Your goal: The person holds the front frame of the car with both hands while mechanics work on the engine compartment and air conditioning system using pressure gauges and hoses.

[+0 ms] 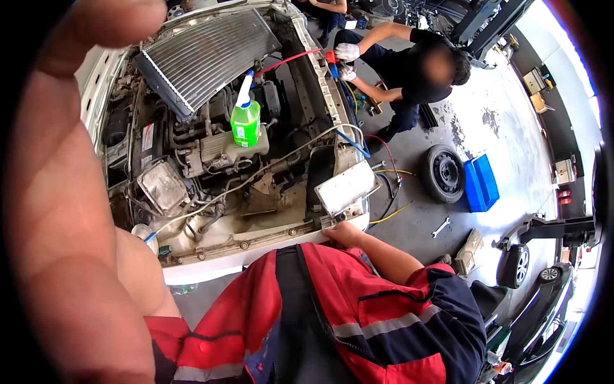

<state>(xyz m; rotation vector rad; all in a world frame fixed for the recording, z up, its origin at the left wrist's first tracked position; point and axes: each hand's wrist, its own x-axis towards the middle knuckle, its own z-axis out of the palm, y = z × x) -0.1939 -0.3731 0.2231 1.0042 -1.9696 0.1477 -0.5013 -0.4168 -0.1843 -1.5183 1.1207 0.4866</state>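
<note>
My left hand (70,211) is raised very close to the camera and fills the left side. Its visible fingers are apart and nothing shows in it. Farther right, my right hand (344,234) rests on the front edge of the car's engine bay (224,251), beside a white rectangular box (346,187); its fingertips are too small to make out. A spray bottle with green liquid (245,121) stands upright on the engine. Behind it a radiator (204,57) lies tilted across the bay. A thin hose (256,174) crosses over the engine parts.
Across the car's right side, a co-worker (416,70) in gloves holds a red tool (330,57) with a red hose. On the floor are a wheel (444,173), a blue crate (481,183), a wrench (441,227) and loose hoses. Another person is partly visible at the top.
</note>
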